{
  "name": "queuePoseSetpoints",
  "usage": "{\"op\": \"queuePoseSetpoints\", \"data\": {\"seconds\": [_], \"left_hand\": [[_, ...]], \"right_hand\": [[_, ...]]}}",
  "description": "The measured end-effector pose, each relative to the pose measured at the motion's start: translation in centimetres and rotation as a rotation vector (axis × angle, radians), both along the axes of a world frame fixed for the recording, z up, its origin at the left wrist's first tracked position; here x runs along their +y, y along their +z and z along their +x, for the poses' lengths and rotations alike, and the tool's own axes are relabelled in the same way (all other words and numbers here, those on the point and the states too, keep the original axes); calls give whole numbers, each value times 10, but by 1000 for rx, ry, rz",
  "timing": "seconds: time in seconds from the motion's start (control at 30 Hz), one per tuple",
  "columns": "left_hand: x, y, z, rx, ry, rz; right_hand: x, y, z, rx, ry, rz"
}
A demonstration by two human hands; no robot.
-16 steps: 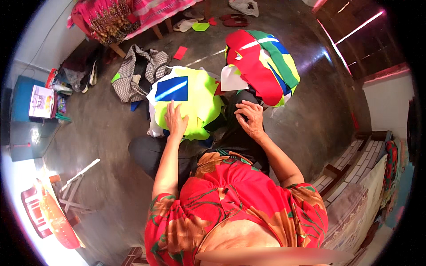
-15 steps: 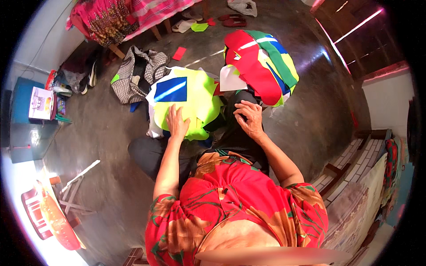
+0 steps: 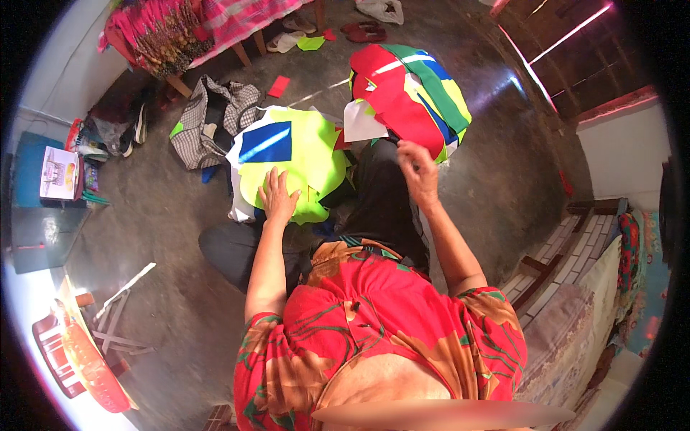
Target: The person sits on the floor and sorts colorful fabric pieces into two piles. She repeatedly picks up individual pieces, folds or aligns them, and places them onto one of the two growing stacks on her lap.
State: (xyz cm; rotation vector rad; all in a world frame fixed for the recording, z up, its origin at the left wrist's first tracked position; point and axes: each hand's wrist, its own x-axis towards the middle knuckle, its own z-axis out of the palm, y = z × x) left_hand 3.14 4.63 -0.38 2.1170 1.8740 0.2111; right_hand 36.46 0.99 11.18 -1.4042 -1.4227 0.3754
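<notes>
My left hand (image 3: 279, 200) lies open, fingers spread, on the near side of a pile of neon-yellow cloth pieces (image 3: 316, 161). A blue rectangular cloth piece (image 3: 267, 144) rests on that pile's upper left, crossed by a strip of sunlight. White cloth shows under the pile's left edge. My right hand (image 3: 419, 174) is raised by my right knee, fingers curled in; anything inside them is hidden. Just beyond it sits a rounded heap of cloth pieces with red (image 3: 392, 86), green (image 3: 438, 90), blue and yellow parts. A white cloth piece (image 3: 364, 121) hangs at the heap's left side.
A checked grey cloth (image 3: 198, 129) lies left of the yellow pile. A red scrap (image 3: 279, 87) is on the floor beyond. Shoes (image 3: 363, 31) and a plastic bag (image 3: 381, 10) lie farther back, near a bed with a pink cover (image 3: 248, 21). An orange chair (image 3: 97, 370) stands at left.
My right hand has moved up and slightly right, closer to the red and green heap, and its fingers have curled in more. My left hand stays on the yellow pile. The whole view has shifted slightly.
</notes>
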Motion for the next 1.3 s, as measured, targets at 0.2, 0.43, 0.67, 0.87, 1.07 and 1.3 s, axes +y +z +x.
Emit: {"op": "queuePoseSetpoints", "data": {"seconds": [0.2, 0.43, 0.67, 0.87, 1.07, 1.3], "left_hand": [[1, -4, 0, 2, -2, -5], [2, -7, -2, -8, 11, -45], [2, -2, 0, -8, 20, -82], [0, -7, -3, -14, 21, -63], [3, -9, -3, -50, 11, -37], [4, 13, 3, -449, 17, 163]], "right_hand": [[42, -5, 58, -301, -349, 9], [77, -1, 59, -579, -549, -167], [89, -16, 72, -584, -485, -214], [111, 28, 66, -258, -225, -30], [112, 82, 20, 658, 363, -14], [68, 69, -57, 1120, 528, -309]]}}
